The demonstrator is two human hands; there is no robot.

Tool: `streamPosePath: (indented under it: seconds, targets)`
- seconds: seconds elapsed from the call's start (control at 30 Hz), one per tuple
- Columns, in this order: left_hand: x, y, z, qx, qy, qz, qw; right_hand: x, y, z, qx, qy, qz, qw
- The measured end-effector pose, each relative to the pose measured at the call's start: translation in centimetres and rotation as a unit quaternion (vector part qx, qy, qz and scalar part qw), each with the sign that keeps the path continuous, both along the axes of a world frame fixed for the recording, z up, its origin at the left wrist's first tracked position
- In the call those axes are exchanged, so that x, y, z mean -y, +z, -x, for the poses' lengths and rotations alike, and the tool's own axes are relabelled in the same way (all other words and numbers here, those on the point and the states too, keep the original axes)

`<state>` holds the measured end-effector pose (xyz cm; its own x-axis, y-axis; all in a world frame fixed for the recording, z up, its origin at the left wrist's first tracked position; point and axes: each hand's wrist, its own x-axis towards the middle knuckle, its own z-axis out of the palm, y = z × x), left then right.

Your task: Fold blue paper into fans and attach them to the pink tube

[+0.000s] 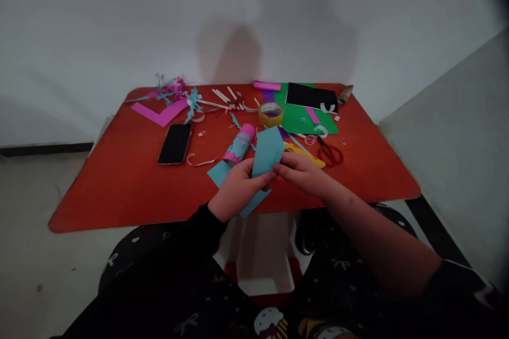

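Between my two hands is a piece of light blue paper [268, 151], held up over the front part of the table. My left hand [237, 186] grips its lower left edge, thumb in front. At the lower right edge, the fingers of my right hand [300, 170] pinch the same paper. Beneath my left hand, more light blue paper [254, 203] lies on the table and reaches past its front edge. Just behind that hand lies a pink tube [240, 145] wrapped with a ragged blue paper band. A yellow object with dark spots [310, 155] sits behind my right hand, partly covered.
Red-handled scissors [330, 152] rest right of my hands on the red table [131, 190]. A tape roll [271, 114] stands behind the paper. Left is a phone [175, 143]. Green paper [296, 119], black paper [310, 96], a pink offcut [161, 114] and scraps lie toward the wall.
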<state>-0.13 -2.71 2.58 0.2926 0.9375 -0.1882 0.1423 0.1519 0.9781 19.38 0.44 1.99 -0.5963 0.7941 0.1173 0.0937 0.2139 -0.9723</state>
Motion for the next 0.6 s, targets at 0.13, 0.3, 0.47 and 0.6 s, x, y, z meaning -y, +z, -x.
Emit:
streamPosePath:
  seconds: [0.13,0.3,0.47,0.6]
  targets:
    - [0.0,-1.0,-0.3,0.017,0.009,-0.06,0.998,0.2,-0.6,-0.2,-0.008,-0.042,0.049,0.998]
    - [0.3,-0.9,0.2,-0.154,0.122,-0.312,0.929,0.2,-1.0,-0.2,0.003,-0.111,0.045,0.993]
    - [0.1,0.7,1.2,-0.28,0.102,-0.428,0.853,0.3,-0.6,0.2,0.017,-0.11,0.047,0.993]
    - [-0.2,0.3,1.5,-0.25,0.011,-0.382,0.89,0.6,-0.8,0.5,0.025,-0.121,0.033,0.992]
